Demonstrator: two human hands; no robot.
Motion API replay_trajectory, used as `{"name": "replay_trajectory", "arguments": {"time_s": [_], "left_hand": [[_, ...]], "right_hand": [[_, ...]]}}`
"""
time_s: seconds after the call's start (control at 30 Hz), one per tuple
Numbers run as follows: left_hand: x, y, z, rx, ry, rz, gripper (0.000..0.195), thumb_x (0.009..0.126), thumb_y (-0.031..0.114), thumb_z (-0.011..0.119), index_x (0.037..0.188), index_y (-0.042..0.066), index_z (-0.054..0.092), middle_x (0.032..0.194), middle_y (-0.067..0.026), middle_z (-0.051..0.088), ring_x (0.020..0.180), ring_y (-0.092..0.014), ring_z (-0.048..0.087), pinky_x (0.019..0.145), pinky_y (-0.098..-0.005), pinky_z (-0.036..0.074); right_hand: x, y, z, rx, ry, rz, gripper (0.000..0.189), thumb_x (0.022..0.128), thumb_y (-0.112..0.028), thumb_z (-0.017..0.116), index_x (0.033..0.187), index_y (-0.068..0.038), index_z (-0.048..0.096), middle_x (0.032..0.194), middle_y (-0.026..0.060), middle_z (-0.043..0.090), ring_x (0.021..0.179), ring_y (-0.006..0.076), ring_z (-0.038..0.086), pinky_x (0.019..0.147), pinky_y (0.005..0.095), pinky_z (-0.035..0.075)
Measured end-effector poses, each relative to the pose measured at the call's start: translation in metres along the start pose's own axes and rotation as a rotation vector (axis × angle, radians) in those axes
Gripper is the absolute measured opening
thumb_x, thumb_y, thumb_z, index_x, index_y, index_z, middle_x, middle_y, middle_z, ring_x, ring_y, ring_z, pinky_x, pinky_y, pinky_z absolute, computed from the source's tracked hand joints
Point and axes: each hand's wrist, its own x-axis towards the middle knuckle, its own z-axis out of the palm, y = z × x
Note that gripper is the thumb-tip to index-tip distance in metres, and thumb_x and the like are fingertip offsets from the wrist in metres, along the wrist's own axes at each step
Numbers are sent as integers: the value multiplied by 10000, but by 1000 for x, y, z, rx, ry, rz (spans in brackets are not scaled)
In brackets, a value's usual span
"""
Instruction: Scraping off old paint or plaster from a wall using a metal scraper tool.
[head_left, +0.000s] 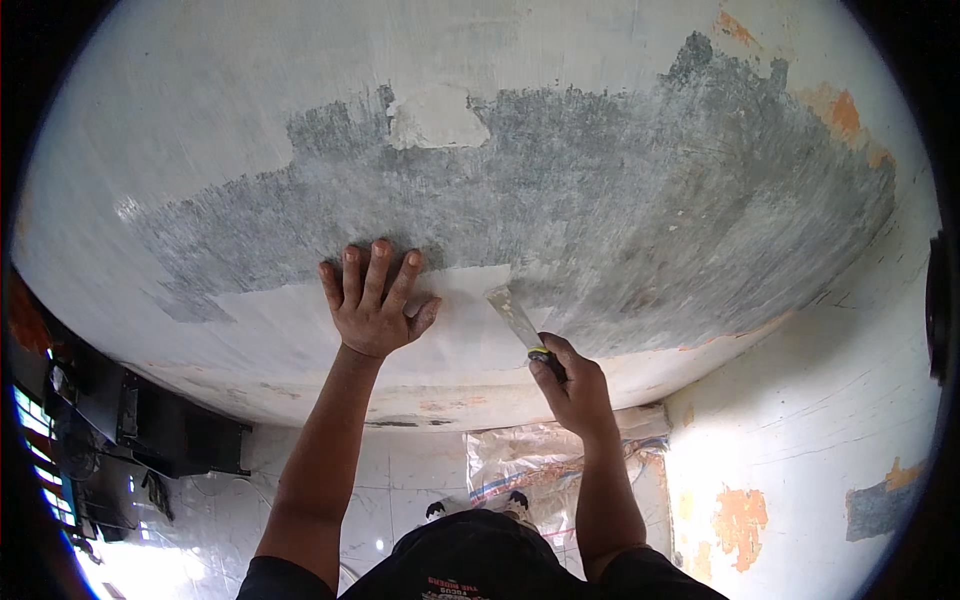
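My right hand (577, 386) grips a putty knife (516, 316) by its dark handle with a yellow band. The blade's tip meets the wall, at the border between a pale coat (465, 300) and the bare grey patch (570, 195). Whitish residue marks the metal. My left hand (377, 300) lies palm-down against the wall, fingers spread over the lower edge of the grey patch. Nothing shows in it. Above, a ragged island of pale coating (437, 118) remains within the grey area.
Crumpled plastic sheeting (517, 457) covers part of the tiled floor (367, 457) by my feet. A side wall (787, 442) with orange patches stands at right. Dark furniture (187, 435) and a fan (75, 446) are at left.
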Motion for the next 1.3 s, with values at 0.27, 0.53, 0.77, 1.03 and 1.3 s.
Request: {"name": "replay_trajectory", "arguments": {"time_s": [0.27, 0.53, 0.77, 1.03, 1.3], "left_hand": [[-2, 0, -1, -18, 17, -15, 582, 942, 617, 344, 1422, 307, 455, 1547, -40, 316, 1457, -298, 208, 1176, -554, 75], [-4, -1, -1, -2, 24, -16, 583, 941, 624, 349, 1418, 309, 460, 1541, -43, 326, 1455, -296, 214, 1178, -548, 75], [-4, -1, 0, -13, 14, -18, 579, 943, 618, 356, 1416, 301, 464, 1538, -57, 330, 1458, -304, 202, 1177, -551, 78], [-2, -2, -1, 27, 0, 45, 623, 947, 602, 361, 1433, 222, 446, 1546, -131, 292, 1449, -374, 194, 1154, -600, 88], [-4, -5, -3, 8, 23, -4, 551, 960, 570, 360, 1427, 292, 453, 1534, -64, 338, 1451, -311, 225, 1175, -554, 79]], "right_hand": [[-5, 3, -33, -312, 40, -75, 307, 909, -204, 647, 1189, -84, 610, 899, 153, 688, 734, 276, 685, 645, 340, 533], [0, 3, -40, -396, 58, -98, 269, 897, -217, 651, 1156, -150, 629, 801, 107, 665, 651, 259, 659, 564, 359, 514], [10, -3, -14, -455, 41, -226, 259, 907, -238, 637, 1156, -166, 633, 718, 58, 633, 587, 246, 630, 523, 359, 502], [3, 2, -27, -508, 104, -221, 280, 884, -233, 654, 1158, -185, 626, 724, 67, 629, 589, 241, 635, 517, 365, 506], [6, 3, -19, -503, 126, -232, 285, 877, -241, 670, 1155, -194, 633, 711, 59, 637, 580, 226, 638, 507, 353, 499]]}}
